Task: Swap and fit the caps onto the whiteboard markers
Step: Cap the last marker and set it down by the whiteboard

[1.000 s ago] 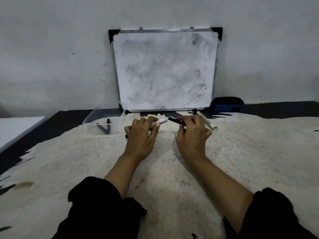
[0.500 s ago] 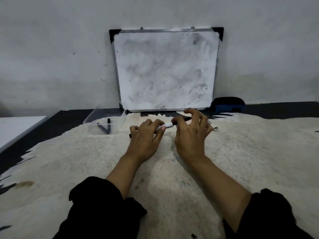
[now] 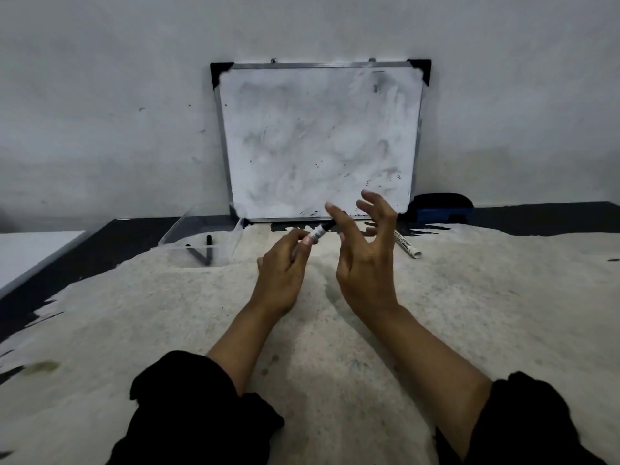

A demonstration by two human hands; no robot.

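Observation:
My left hand (image 3: 281,273) grips a white whiteboard marker (image 3: 317,233) whose black cap (image 3: 328,226) sits on its far end, pointing up and to the right. My right hand (image 3: 365,253) is lifted just right of that cap, fingers spread, holding nothing. A second white marker (image 3: 406,244) lies on the cloth to the right of my right hand, its open end toward me and its far end hidden behind my fingers.
A smudged whiteboard (image 3: 318,142) leans on the wall ahead. A clear plastic tray (image 3: 204,243) at the left holds two black markers (image 3: 204,255). A dark eraser (image 3: 441,209) lies at the board's right foot. A pale cloth (image 3: 167,330) covers the dark table.
My right hand pushed the black cap onto the marker held in my left hand, then let go and opened its fingers. Both hands have risen slightly.

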